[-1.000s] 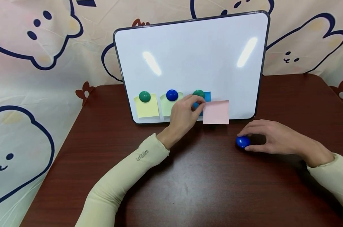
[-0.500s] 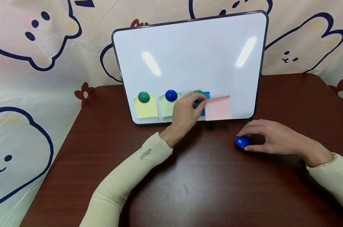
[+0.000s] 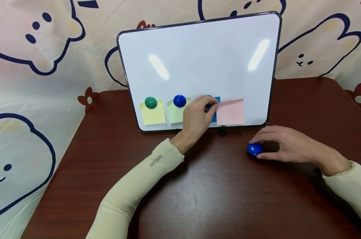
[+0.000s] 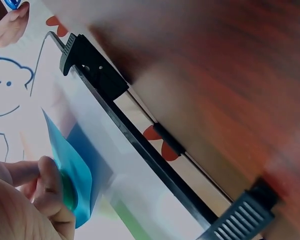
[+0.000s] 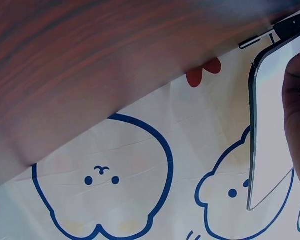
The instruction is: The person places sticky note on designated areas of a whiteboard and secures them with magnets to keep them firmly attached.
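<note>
My left hand (image 3: 196,114) pinches the left edge of a pink sticky note (image 3: 230,112) at the lower right of the whiteboard (image 3: 198,56). Behind those fingers is a blue sticky note (image 4: 72,165) with a green round magnet (image 4: 67,192) on it, largely covered in the head view. Whether the pink note touches the board, I cannot tell. On the table, the thumb and fingers of my right hand (image 3: 283,144) hold a blue round magnet (image 3: 254,149). In the right wrist view only part of that hand shows, at the right edge.
Farther left on the board, a green magnet (image 3: 151,102) holds a yellow note (image 3: 155,114) and a blue magnet (image 3: 179,101) holds a pale green note (image 3: 174,113). Black stand clips (image 4: 92,67) grip the board's lower edge above the brown table (image 3: 216,199). A patterned cloth (image 3: 19,89) hangs behind.
My left hand has shifted slightly right, and the pink note has risen from overlapping the board's lower edge to just above it. The right hand stays put with the blue magnet.
</note>
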`<state>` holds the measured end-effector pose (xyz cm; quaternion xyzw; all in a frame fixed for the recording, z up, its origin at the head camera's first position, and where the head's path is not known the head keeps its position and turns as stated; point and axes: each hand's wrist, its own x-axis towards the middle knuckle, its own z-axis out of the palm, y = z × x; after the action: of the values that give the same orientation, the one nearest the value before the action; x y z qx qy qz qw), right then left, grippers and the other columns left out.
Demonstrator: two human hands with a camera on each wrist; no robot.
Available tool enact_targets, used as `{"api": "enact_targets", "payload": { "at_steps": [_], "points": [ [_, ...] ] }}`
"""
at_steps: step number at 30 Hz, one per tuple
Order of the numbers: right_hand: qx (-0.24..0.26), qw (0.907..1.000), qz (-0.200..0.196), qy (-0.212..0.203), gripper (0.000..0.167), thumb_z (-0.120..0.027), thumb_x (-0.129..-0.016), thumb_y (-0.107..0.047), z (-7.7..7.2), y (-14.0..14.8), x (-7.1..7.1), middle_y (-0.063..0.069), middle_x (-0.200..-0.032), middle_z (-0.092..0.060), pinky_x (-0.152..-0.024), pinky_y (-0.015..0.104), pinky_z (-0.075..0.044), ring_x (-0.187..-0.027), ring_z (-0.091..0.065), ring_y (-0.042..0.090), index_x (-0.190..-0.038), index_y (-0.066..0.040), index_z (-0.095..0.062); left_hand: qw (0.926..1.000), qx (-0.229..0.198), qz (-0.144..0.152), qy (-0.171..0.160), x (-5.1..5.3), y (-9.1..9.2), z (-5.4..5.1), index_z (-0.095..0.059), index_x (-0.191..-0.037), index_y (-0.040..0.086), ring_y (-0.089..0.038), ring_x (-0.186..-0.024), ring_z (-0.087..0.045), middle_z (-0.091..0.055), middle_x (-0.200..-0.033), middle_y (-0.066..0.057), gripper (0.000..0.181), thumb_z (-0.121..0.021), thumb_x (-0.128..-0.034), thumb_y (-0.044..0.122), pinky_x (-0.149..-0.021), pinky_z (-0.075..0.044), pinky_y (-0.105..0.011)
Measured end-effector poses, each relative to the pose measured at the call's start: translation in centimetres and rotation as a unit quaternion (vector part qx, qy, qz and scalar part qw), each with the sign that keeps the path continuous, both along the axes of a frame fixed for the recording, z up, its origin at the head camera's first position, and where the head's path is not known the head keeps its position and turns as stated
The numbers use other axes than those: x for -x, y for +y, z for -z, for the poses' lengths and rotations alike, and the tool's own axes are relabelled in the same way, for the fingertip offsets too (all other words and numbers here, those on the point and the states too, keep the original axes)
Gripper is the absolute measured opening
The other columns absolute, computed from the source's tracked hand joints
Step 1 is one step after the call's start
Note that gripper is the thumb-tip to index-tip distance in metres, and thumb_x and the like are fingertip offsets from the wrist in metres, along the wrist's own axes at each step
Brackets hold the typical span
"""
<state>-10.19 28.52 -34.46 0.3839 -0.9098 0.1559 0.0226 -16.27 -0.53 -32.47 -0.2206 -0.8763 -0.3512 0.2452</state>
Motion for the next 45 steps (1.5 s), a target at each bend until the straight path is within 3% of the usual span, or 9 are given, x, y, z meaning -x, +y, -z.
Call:
{"api": "enact_targets", "payload": {
  "at_steps": [6, 13, 23, 45],
  "points": [
    [0.0, 1.0, 0.0, -0.002, 0.044, -0.085, -0.078, -0.038, 0.1, -0.1, 0.0, -0.019, -0.117, -0.066, -0.087, 0.038, -0.058, -0.106, -0.061, 0.004, -0.118, -0.037, -0.068, 0.9998, 0.007, -0.018, 0.0, 0.1, 0.1, -0.1, -0.077, -0.097, 0.015, -0.009, -0.066, -0.059, -0.074, -0.091, 0.001, 0.009, -0.072, -0.0925, 0.022, -0.057, -0.043, -0.019],
    [0.001, 1.0, -0.003, 0.002, 0.044, -0.085, -0.078, -0.038, 0.1, -0.1, 0.0, -0.019, -0.117, -0.066, -0.087, 0.037, -0.057, -0.106, -0.061, 0.003, -0.118, -0.036, -0.068, 0.9991, 0.018, -0.026, 0.027, 0.3, 0.3, 0.0, -0.077, -0.096, 0.016, -0.013, -0.087, -0.062, -0.076, -0.095, 0.002, 0.01, -0.073, -0.092, 0.023, -0.07, -0.05, -0.022],
    [0.002, 0.9999, -0.007, 0.007, 0.044, -0.085, -0.078, -0.037, 0.1, 0.0, -0.1, -0.021, -0.117, -0.065, -0.087, 0.034, -0.056, -0.105, -0.06, 0.002, -0.118, -0.037, -0.068, 0.9959, 0.062, -0.01, 0.064, 0.5, 0.9, 0.1, -0.078, -0.096, 0.015, -0.016, -0.089, -0.056, -0.077, -0.1, 0.002, 0.01, -0.073, -0.092, 0.023, -0.078, -0.046, -0.024],
    [0.006, 0.9999, -0.013, 0.007, 0.043, -0.085, -0.078, -0.039, 0.3, 0.0, 0.0, -0.021, -0.116, -0.065, -0.087, 0.035, -0.057, -0.105, -0.06, 0.002, -0.117, -0.036, -0.068, 0.9931, 0.075, -0.037, 0.082, 1.1, 1.9, 0.1, -0.079, -0.097, 0.018, -0.015, -0.087, -0.056, -0.078, -0.097, 0.004, 0.012, -0.073, -0.0915, 0.027, -0.075, -0.041, -0.027]
  ]
}}
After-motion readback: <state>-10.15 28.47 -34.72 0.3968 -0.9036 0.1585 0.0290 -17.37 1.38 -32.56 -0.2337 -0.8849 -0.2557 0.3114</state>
